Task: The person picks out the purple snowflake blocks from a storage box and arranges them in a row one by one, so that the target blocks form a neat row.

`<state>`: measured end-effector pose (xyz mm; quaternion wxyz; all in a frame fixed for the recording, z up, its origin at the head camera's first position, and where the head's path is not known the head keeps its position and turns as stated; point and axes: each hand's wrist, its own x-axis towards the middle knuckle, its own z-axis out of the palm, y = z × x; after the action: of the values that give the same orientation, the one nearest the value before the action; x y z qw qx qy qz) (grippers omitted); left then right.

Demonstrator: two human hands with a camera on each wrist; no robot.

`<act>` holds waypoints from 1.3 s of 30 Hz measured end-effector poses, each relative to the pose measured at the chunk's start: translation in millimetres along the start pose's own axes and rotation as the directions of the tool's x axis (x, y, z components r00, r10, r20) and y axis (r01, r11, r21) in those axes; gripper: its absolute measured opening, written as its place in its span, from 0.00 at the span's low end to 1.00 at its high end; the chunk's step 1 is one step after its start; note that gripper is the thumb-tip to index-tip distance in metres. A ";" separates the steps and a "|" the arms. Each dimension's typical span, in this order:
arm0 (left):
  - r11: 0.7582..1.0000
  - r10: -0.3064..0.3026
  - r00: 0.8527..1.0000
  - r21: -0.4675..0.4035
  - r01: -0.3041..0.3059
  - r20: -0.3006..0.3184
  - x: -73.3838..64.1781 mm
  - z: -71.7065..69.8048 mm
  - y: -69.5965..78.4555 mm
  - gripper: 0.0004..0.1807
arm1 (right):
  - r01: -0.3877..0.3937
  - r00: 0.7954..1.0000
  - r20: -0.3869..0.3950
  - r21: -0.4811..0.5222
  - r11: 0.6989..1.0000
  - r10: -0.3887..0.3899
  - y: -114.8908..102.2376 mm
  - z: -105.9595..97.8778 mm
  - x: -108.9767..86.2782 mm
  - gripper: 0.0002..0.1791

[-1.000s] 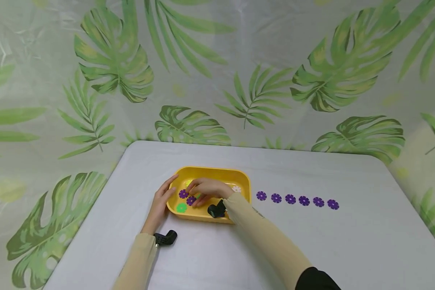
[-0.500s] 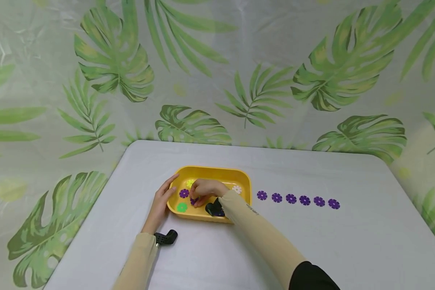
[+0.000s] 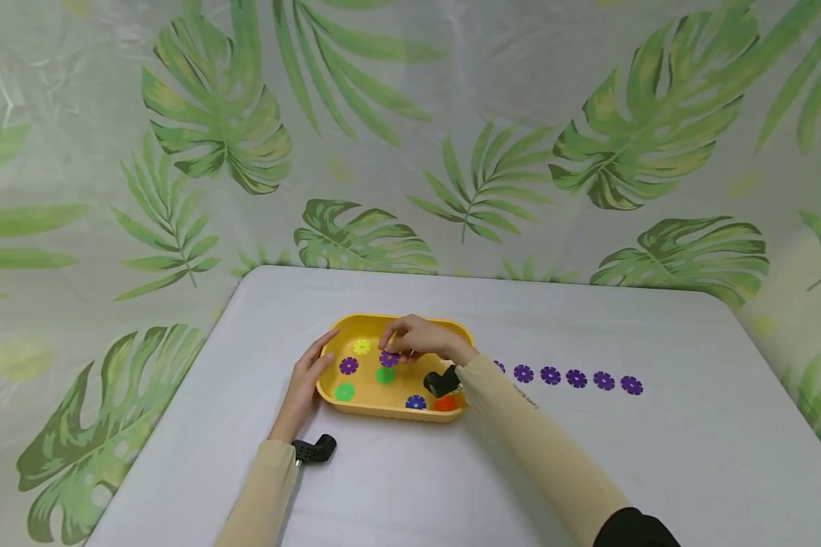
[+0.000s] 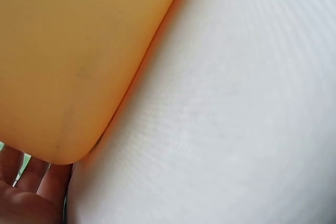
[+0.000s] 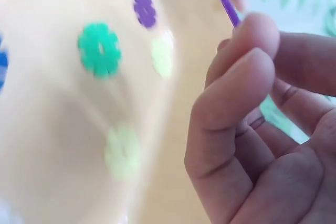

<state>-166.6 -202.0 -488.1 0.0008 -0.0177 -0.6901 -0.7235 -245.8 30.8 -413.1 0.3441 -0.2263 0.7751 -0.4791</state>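
My right hand (image 3: pixel 424 338) is raised over the yellow tray (image 3: pixel 369 410), pinching a purple snowflake disc (image 3: pixel 388 360) between thumb and fingertips. In the right wrist view that purple disc (image 5: pixel 226 2) appears edge-on beyond the fingertips. At the tray's left end my left hand (image 3: pixel 305 384) grips the wall, thumb at the rim and fingers along the outside. The left wrist view has the fingers of the left hand (image 4: pixel 34 192) against the tray's outer wall (image 4: pixel 73 66). Inside lie another purple disc (image 3: pixel 348 366), green discs (image 3: pixel 344 392), a yellow disc (image 3: pixel 361 347) and a blue disc (image 3: pixel 416 403).
Right of the tray, several purple discs (image 3: pixel 576 378) form a row on the white table (image 3: pixel 554 471); the sleeve partly covers the nearest one. An orange-red piece (image 3: pixel 445 403) sits in the tray's front right corner. A leaf-patterned curtain (image 3: pixel 479 91) hangs behind the table.
My right hand took hold of a purple disc on the tray's floor, then moved up and to the right with it. The left hand and the tray stay in place.
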 end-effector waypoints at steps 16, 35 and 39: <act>1.000 -0.007 1.000 0.019 0.006 0.008 -7.8 4.8 14.1 0.24 | -0.010 0.976 -0.215 0.030 0.999 0.016 75.3 -104.9 -123.8 0.13; 1.000 -0.014 1.000 0.017 0.014 0.011 -7.9 5.6 15.1 0.24 | -0.082 0.834 -0.514 0.247 0.966 0.202 209.3 -149.7 -289.5 0.11; 1.000 -0.011 1.000 0.025 0.010 0.009 -7.8 6.4 15.4 0.24 | -0.095 0.800 -0.559 0.241 0.966 0.218 217.4 -151.9 -298.7 0.12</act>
<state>-158.3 -196.5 -472.7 -0.0060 -0.0175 -0.6991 -0.7148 -167.1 418.6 -467.6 0.1507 0.0317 0.8067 -0.5705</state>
